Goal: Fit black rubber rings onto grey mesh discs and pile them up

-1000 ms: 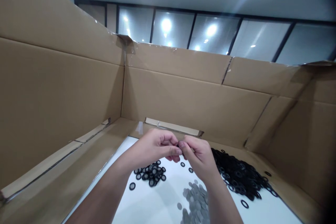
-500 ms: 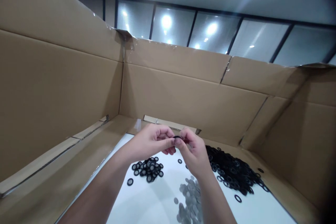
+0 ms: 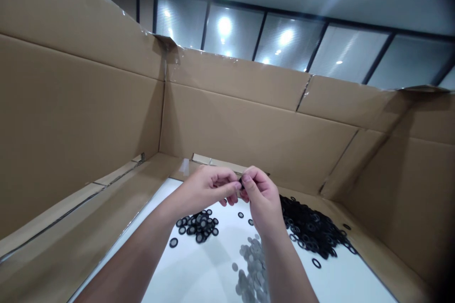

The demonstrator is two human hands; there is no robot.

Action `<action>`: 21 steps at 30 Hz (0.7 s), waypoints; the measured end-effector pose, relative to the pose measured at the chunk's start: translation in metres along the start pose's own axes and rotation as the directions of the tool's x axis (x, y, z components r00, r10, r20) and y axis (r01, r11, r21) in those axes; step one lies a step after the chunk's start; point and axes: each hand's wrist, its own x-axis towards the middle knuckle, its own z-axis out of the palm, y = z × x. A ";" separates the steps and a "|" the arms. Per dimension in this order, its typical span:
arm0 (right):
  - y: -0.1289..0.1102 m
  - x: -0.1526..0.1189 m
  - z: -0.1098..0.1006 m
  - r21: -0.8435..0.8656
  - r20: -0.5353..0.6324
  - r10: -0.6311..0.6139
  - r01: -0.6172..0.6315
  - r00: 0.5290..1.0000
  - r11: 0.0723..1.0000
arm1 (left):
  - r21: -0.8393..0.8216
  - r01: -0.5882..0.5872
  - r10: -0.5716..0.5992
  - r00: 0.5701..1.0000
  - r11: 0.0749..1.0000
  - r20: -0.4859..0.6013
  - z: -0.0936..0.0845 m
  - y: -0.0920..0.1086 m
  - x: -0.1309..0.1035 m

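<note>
Over the white board, my left hand and my right hand meet at the fingertips. Between them they pinch a small black ring, mostly covered by the fingers. Below my left hand is a pile of black rings with grey centres. Grey discs lie in a heap beside my right forearm. A large heap of black rings spreads to the right of my right hand.
Tall cardboard walls surround the board on the left, back and right. A cardboard strip runs along the back edge. Single rings lie apart from the heaps.
The black ring has been turned between the fingertips and now shows less. The right fingers cover more of it. The view has shifted slightly.
</note>
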 end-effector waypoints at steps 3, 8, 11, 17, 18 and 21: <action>0.003 -0.001 0.005 0.151 -0.019 0.098 -0.095 0.995 0.984 | 0.024 0.006 -0.006 1.000 1.000 -0.019 0.002 0.000 0.000; 0.004 -0.002 0.009 0.193 -0.042 0.116 -0.106 0.992 0.975 | 0.049 -0.018 0.022 0.997 0.999 -0.075 0.006 -0.004 0.003; 0.003 -0.002 0.007 0.126 -0.057 0.067 -0.060 0.996 0.990 | 0.057 -0.046 0.052 0.992 0.997 -0.114 0.009 -0.008 0.005; 0.004 0.001 0.005 0.130 -0.032 0.049 -0.045 0.998 0.990 | 0.093 -0.120 0.136 0.971 0.988 -0.199 0.013 -0.019 0.011; 0.004 0.001 0.006 0.141 -0.028 0.050 -0.046 0.998 0.989 | 0.097 -0.130 0.149 0.965 0.987 -0.215 0.014 -0.021 0.011; 0.003 0.001 0.007 0.179 -0.013 0.062 -0.059 0.998 0.982 | 0.096 -0.156 0.176 0.953 0.983 -0.248 0.014 -0.023 0.012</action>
